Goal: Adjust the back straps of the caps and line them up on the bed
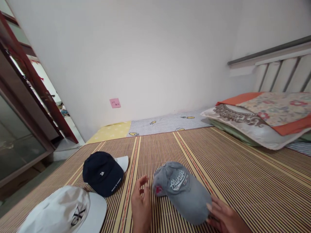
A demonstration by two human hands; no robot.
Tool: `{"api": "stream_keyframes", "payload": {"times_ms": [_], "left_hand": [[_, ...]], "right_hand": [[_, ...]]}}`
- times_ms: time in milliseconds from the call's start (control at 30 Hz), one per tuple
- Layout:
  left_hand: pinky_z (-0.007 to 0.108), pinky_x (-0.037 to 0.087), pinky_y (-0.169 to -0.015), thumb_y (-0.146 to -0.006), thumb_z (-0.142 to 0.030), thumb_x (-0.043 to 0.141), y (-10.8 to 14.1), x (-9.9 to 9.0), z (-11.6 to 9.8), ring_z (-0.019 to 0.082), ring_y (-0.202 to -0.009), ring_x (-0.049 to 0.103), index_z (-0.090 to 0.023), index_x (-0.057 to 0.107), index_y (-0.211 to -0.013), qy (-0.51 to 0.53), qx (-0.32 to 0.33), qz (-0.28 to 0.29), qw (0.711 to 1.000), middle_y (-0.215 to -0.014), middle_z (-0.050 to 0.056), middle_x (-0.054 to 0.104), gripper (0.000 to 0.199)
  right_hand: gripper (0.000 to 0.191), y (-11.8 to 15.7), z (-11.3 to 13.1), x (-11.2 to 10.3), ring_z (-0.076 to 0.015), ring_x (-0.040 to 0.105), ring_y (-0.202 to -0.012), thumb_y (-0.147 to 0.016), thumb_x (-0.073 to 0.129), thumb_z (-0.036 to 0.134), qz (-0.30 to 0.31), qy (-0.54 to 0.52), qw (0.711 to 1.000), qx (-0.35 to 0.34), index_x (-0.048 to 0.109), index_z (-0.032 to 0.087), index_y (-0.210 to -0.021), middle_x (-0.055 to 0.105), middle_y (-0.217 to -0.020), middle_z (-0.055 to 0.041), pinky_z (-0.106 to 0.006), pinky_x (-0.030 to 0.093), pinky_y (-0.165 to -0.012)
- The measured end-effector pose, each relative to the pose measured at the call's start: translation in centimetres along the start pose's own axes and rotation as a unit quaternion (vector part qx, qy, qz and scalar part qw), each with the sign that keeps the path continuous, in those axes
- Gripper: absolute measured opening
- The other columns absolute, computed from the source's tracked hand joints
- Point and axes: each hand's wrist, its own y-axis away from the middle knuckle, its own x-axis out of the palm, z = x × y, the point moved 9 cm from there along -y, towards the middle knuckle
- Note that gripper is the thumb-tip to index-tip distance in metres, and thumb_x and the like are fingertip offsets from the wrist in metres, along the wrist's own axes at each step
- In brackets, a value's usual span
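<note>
A grey cap (178,186) with white lettering lies on the striped mat (155,152), its brim pointing to the lower right. My right hand (222,215) pinches the edge of that brim between thumb and fingers. Just left of the cap's crown is my left hand (141,202), its fingers curled and apart, holding nothing. Further left sits a navy cap (103,173) with a small white logo, and the white brim of another cap shows behind it. At the lower left is a white cap (65,208) with black letters.
Stacked pillows (257,119) lie at the right by a white headboard (284,74). A patterned sheet (162,124) shows along the wall (155,58), which bears a pink note (115,103). An open door (46,87) stands at the left.
</note>
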Motion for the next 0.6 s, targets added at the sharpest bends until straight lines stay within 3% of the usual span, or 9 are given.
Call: {"api": "stream_keyframes", "payload": {"times_ms": [167, 367, 600], "left_hand": [[0.045, 0.055, -0.094, -0.090, -0.055, 0.058, 0.1, 0.7, 1.6, 0.032, -0.114, 0.070, -0.018, 0.068, -0.112, 0.037, -0.050, 0.023, 0.998, -0.114, 0.014, 0.076, 0.044], [0.044, 0.057, -0.094, -0.088, -0.063, 0.058, 0.6, 2.2, 3.2, 0.032, -0.111, 0.072, -0.018, 0.069, -0.109, 0.034, -0.081, 0.056, 0.995, -0.111, 0.014, 0.076, 0.051], [0.041, 0.057, -0.087, -0.086, -0.071, 0.055, 1.1, 4.1, 4.8, 0.032, -0.105, 0.072, -0.018, 0.071, -0.103, -0.020, -0.109, 0.130, 0.985, -0.103, 0.015, 0.077, 0.057]], "right_hand": [[0.053, -5.5, 3.1, -3.7, -0.0249, 0.077, -0.072, -0.048, 0.095, 0.022, -0.078, -0.068, 0.993, -0.061, 0.065, 0.019, -0.092, 0.076, -0.082, -0.0046, -0.030, 0.067, -0.059], [0.025, -10.2, 10.9, -8.2, -0.0210, 0.073, -0.070, -0.062, 0.080, 0.008, -0.144, -0.105, 0.975, -0.136, 0.064, 0.022, -0.076, 0.072, -0.076, -0.0029, -0.031, 0.070, -0.066], [0.026, -16.7, 15.0, -9.5, -0.0184, 0.068, -0.058, -0.069, 0.068, -0.001, -0.170, -0.075, 0.972, -0.140, 0.057, 0.021, -0.063, 0.066, -0.064, -0.0029, -0.026, 0.066, -0.055]]}}
